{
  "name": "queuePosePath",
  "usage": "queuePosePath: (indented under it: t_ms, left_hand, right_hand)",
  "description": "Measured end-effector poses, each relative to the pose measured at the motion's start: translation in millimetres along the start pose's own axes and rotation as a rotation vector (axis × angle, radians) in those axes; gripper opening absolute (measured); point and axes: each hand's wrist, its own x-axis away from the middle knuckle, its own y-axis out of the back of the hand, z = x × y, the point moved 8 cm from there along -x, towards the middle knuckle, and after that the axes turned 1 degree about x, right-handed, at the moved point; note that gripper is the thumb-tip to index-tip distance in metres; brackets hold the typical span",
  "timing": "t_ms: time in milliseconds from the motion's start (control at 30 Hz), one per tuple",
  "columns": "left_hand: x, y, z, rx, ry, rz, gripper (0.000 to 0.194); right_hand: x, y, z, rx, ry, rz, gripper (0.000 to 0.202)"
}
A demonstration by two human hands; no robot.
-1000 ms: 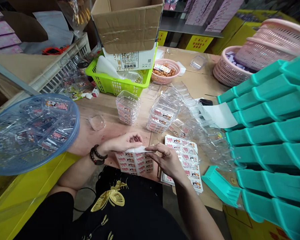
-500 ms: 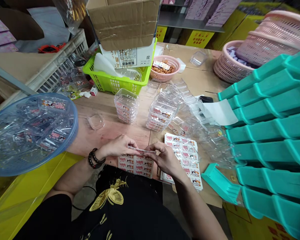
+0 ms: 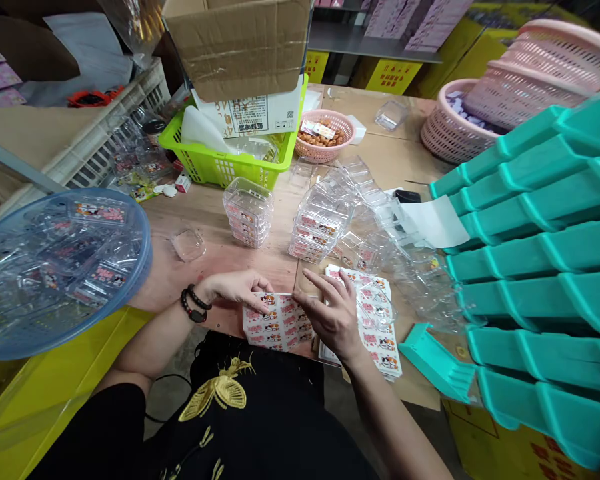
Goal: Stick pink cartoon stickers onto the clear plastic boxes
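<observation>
My left hand [image 3: 239,291] has its thumb over the upper left edge of a sticker sheet [image 3: 279,325] printed with calico cats and pink lettering. The hand's fingers are behind the sheet, closed on it. At the sheet's upper right corner is my right hand [image 3: 334,319], fingers apart; one fingertip is beside the sheet's edge, and I cannot tell if it touches. A stack of similar sheets [image 3: 386,347] lies partly behind the right hand, with a clear plastic box [image 3: 375,305] on top. Beyond stand two stacks of clear boxes with cat stickers, one left [image 3: 249,212] and one right [image 3: 320,223].
A blue basket [image 3: 143,267] of stickered boxes stands at the left. Loose clear boxes [image 3: 425,280] and teal trays [image 3: 520,267] crowd the right. Behind are a green basket [image 3: 220,167] bearing a carton [image 3: 240,53], and a pink basket [image 3: 323,152] of small brown items.
The sheet edge, held up between both hands before, now lies lower with its printed face in view. My right hand's fingers have spread and lifted. The left hand's thumb has moved onto the sheet.
</observation>
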Motion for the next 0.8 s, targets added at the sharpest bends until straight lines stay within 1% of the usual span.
queuePosePath:
  t_ms: [100,167,200,233,267,300,333,367,433,500,533,567,633,667,700,733,767,800]
  left_hand:
    - [-7.1,3.7,15.6,0.102,0.090,0.047,0.037]
    - [-10.6,5.2,19.8,0.101,0.119,0.048,0.038]
    - [-11.8,6.5,19.0,0.081,0.112,0.035,0.037]
    - [-12.5,8.9,16.3,0.049,0.090,0.006,0.035]
    - [-12.4,12.0,12.3,0.005,0.056,-0.033,0.032]
    - [-11.7,15.1,7.9,-0.042,0.015,-0.073,0.029]
    - [-10.3,17.6,3.8,-0.082,-0.024,-0.107,0.026]
    - [-8.7,19.7,0.7,-0.107,-0.062,-0.135,0.024]
    - [-5.0,23.9,-2.7,-0.119,-0.127,-0.186,0.021]
    - [-0.3,30.4,-6.9,-0.132,-0.208,-0.262,0.017]
    - [2.8,34.3,-11.2,-0.149,-0.263,-0.309,0.014]
    - [6.4,38.0,-17.6,-0.159,-0.329,-0.357,0.011]
    - [12.9,42.3,-33.7,-0.123,-0.462,-0.409,0.017]
    - [14.5,42.7,-42.1,-0.065,-0.513,-0.406,0.020]
    - [13.6,41.1,-49.5,0.009,-0.536,-0.377,0.021]
    - [9.8,36.8,-55.1,0.083,-0.521,-0.323,0.022]
    - [3.2,28.8,-58.0,0.138,-0.461,-0.242,0.028]
    - [-4.7,17.0,-58.5,0.168,-0.372,-0.139,0.040]
  right_hand:
    - [24.8,-3.8,5.3,-0.002,0.061,-0.026,0.023]
    - [41.3,5.5,10.5,-0.060,0.092,-0.108,0.029]
    - [48.5,16.2,9.1,-0.084,0.076,-0.190,0.032]
    - [55.2,30.2,3.1,-0.091,0.025,-0.294,0.037]
    - [61.5,44.3,-7.1,-0.072,-0.057,-0.388,0.044]
    - [67.3,56.6,-20.0,-0.032,-0.153,-0.452,0.053]
    - [72.2,65.7,-33.8,0.023,-0.243,-0.477,0.065]
    - [75.9,70.7,-47.3,0.087,-0.317,-0.459,0.078]
    - [80.8,69.2,-70.1,0.207,-0.399,-0.341,0.100]
    - [85.1,60.4,-84.3,0.250,-0.439,-0.234,0.104]
    - [86.8,57.2,-88.2,0.231,-0.468,-0.216,0.102]
    - [87.5,56.0,-90.3,0.179,-0.504,-0.224,0.101]
    - [83.6,60.8,-88.7,-0.008,-0.562,-0.304,0.102]
    - [78.0,65.4,-85.6,-0.121,-0.568,-0.344,0.104]
    - [69.3,70.0,-81.0,-0.232,-0.549,-0.358,0.106]
    - [57.9,74.2,-75.1,-0.331,-0.508,-0.339,0.108]
    - [45.4,77.2,-68.6,-0.407,-0.458,-0.289,0.108]
    - [33.2,79.2,-62.2,-0.462,-0.411,-0.219,0.107]
